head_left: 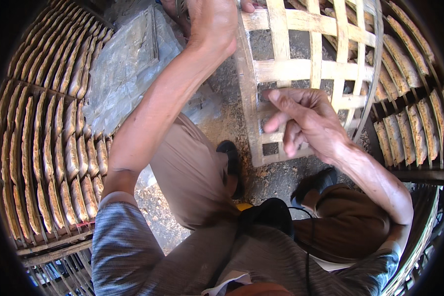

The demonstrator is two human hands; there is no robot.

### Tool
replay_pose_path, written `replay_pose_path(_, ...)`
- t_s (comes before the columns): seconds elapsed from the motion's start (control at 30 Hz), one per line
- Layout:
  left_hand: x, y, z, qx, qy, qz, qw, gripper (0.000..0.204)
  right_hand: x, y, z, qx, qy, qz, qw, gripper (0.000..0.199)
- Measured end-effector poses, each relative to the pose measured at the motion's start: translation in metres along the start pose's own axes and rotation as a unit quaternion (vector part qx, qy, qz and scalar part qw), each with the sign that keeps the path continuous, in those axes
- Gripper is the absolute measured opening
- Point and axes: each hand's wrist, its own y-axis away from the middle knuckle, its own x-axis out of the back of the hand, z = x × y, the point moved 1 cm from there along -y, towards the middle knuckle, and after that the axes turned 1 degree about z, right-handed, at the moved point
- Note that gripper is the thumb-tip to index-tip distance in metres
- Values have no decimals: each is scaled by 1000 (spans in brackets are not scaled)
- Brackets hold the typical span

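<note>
A woven bamboo lattice frame (325, 66), with wide pale strips crossing in an open grid, stands tilted in front of me. My left hand (212, 17) is at its upper left corner, mostly cut off by the top of the picture. One fingertip shows over the frame's edge there, and the hand appears closed on it. Over the lower left part of the lattice hovers my right hand (306, 118), palm inward. Its fingers are loosely bent and apart, with nothing visible between them; whether they touch the strips I cannot tell.
Racks with rows of thin brownish slabs (49, 158) stand at the left, and similar slabs (404, 128) fill the right. Crumpled clear plastic sheeting (128, 74) lies at the upper left. Crumbs litter the grey floor (266, 182). A curved woven rim (422, 246) is at the lower right.
</note>
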Motion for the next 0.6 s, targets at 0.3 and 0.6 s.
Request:
replay_pose_path(0.3,-17,-35,-15,-121,-27,98,987,28,-4,-37,-1,78,-176,109,975,60)
replay_pose_path(0.6,-12,-35,-7,-99,-21,71,992,30,-5,-63,-11,93,-146,141,975,33)
